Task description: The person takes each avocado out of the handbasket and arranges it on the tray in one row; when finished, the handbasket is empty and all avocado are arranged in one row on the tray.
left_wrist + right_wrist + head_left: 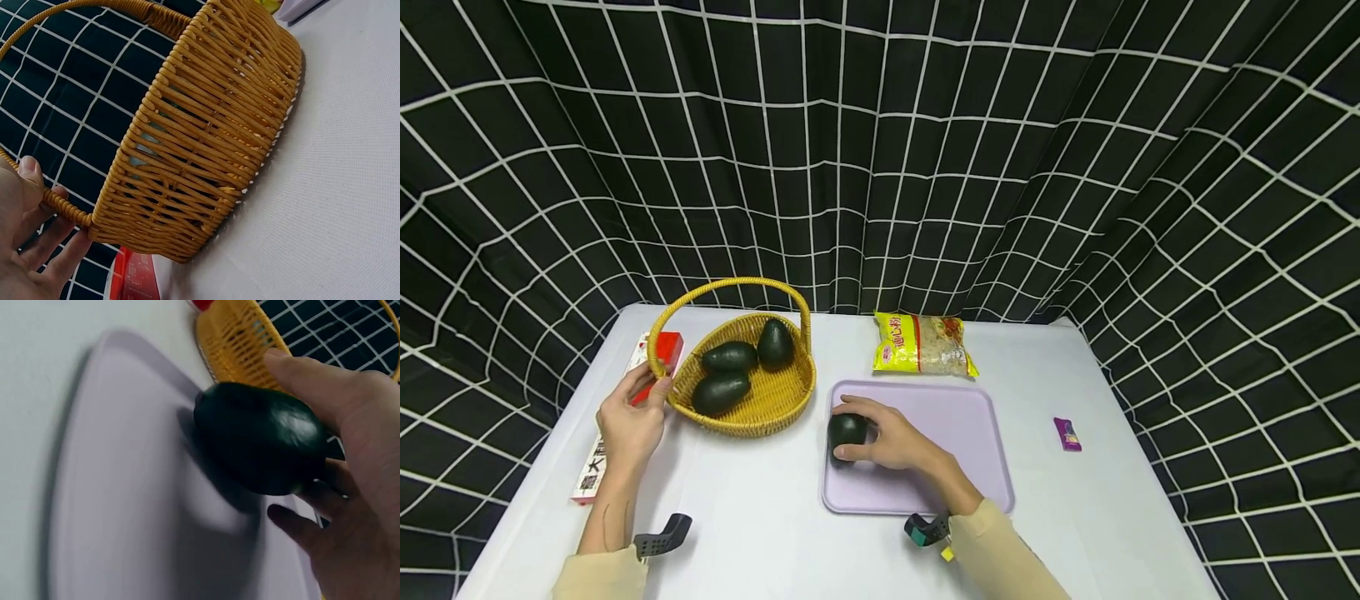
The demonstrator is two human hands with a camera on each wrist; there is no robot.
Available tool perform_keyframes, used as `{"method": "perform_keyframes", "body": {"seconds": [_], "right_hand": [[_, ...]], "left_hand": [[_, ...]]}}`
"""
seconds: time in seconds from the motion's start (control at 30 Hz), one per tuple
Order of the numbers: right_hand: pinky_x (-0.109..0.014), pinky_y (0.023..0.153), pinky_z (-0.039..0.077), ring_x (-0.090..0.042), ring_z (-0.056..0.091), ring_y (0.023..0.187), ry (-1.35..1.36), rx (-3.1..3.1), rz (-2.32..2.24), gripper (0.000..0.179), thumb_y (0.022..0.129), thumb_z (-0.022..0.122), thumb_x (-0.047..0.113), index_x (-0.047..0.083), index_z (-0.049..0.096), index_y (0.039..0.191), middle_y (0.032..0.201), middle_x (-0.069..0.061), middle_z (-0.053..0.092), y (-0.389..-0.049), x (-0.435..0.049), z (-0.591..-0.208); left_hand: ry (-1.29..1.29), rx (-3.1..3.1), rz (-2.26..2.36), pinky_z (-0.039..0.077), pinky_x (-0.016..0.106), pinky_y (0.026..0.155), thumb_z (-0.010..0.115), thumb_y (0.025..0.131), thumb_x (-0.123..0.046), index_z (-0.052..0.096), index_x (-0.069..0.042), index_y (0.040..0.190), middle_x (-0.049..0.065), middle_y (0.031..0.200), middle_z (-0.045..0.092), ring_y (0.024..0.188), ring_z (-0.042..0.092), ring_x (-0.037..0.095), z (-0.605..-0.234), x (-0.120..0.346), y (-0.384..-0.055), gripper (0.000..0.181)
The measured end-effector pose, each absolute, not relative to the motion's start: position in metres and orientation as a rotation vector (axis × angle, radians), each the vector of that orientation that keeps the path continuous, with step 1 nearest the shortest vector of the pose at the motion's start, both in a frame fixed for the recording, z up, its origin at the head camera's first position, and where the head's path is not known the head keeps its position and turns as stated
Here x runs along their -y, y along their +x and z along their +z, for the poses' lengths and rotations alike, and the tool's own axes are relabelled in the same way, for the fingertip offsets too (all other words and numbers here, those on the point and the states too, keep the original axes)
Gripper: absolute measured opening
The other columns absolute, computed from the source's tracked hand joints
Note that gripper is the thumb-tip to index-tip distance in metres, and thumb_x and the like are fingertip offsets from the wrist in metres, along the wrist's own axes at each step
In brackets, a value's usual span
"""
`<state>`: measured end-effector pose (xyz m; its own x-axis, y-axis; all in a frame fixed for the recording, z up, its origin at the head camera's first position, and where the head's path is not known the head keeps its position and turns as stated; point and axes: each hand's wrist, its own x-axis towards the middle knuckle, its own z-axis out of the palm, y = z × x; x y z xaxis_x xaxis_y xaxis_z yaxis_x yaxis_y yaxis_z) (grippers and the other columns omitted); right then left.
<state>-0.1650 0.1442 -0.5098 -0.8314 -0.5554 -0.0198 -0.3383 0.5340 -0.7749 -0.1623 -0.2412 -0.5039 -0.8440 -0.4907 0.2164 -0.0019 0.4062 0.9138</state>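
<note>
My left hand pinches the handle of a yellow woven basket near its left base. Three dark green avocados lie inside, two on the left and one toward the back right. Over the left side of a pale purple tray, my right hand holds another avocado between thumb and fingers. In the right wrist view its shadow falls on the tray; whether it touches the tray I cannot tell. The left wrist view shows the basket's woven side and my left thumb and fingers around the handle.
Behind the tray lies a yellow and clear food bag. A small purple packet is at the right. A long red and white box sits left, partly behind my left hand. Black curtains with a white grid surround the white table.
</note>
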Motion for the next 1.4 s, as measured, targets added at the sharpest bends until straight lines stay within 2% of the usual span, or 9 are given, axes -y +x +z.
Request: {"method": "perform_keyframes", "body": {"seconds": [0.07,0.3,0.67,1.0,1.2,1.4], "right_hand": [[-0.050,0.120,0.041,-0.027,0.049,0.146,-0.728,-2.511,-1.196,0.058,0.090,0.084,0.035,0.021,0.064,0.142,0.158,-0.009,0.053,-0.164,-0.141,-0.511],[-0.050,0.118,0.043,-0.031,0.049,0.146,-0.741,-2.557,-1.202,0.053,0.091,0.083,0.026,0.017,0.065,0.140,0.157,-0.012,0.053,-0.164,-0.138,-0.510],[-0.056,0.118,0.042,-0.036,0.046,0.147,-0.761,-2.534,-1.186,0.057,0.092,0.081,0.030,0.016,0.062,0.144,0.161,-0.016,0.047,-0.168,-0.136,-0.510],[-0.052,0.123,0.036,-0.030,0.041,0.152,-0.697,-2.584,-1.193,0.066,0.091,0.082,0.039,0.022,0.057,0.150,0.164,-0.008,0.046,-0.170,-0.135,-0.505],[-0.046,0.126,0.033,-0.019,0.040,0.152,-0.682,-2.674,-1.205,0.066,0.093,0.077,0.048,0.028,0.054,0.152,0.163,0.004,0.046,-0.176,-0.126,-0.491],[-0.048,0.125,0.035,-0.019,0.039,0.153,-0.757,-2.685,-1.188,0.070,0.095,0.075,0.049,0.025,0.049,0.156,0.165,0.005,0.043,-0.186,-0.108,-0.471]], "left_hand": [[0.417,2.208,-1.440,0.047,0.000,0.076,0.073,0.099,-0.016,0.069,-0.007,0.137,0.018,0.129,0.073,0.093,0.057,-0.020,-0.505,0.242,-0.162,0.039],[0.401,2.214,-1.446,0.046,0.000,0.076,0.073,0.099,-0.018,0.068,-0.008,0.138,0.021,0.130,0.071,0.093,0.056,-0.020,-0.504,0.242,-0.161,0.040],[0.425,2.230,-1.443,0.047,0.000,0.076,0.072,0.100,-0.018,0.067,-0.008,0.140,0.019,0.132,0.071,0.095,0.056,-0.020,-0.504,0.243,-0.161,0.041],[0.395,2.209,-1.450,0.047,0.000,0.076,0.072,0.099,-0.016,0.068,-0.009,0.138,0.021,0.130,0.071,0.095,0.056,-0.020,-0.503,0.243,-0.163,0.039],[0.382,2.197,-1.446,0.047,0.000,0.076,0.073,0.099,-0.016,0.069,-0.010,0.137,0.021,0.129,0.072,0.094,0.057,-0.020,-0.503,0.243,-0.164,0.039],[0.380,2.192,-1.441,0.047,0.000,0.076,0.074,0.098,-0.015,0.070,-0.009,0.136,0.020,0.128,0.073,0.094,0.057,-0.020,-0.505,0.244,-0.163,0.039]]}}
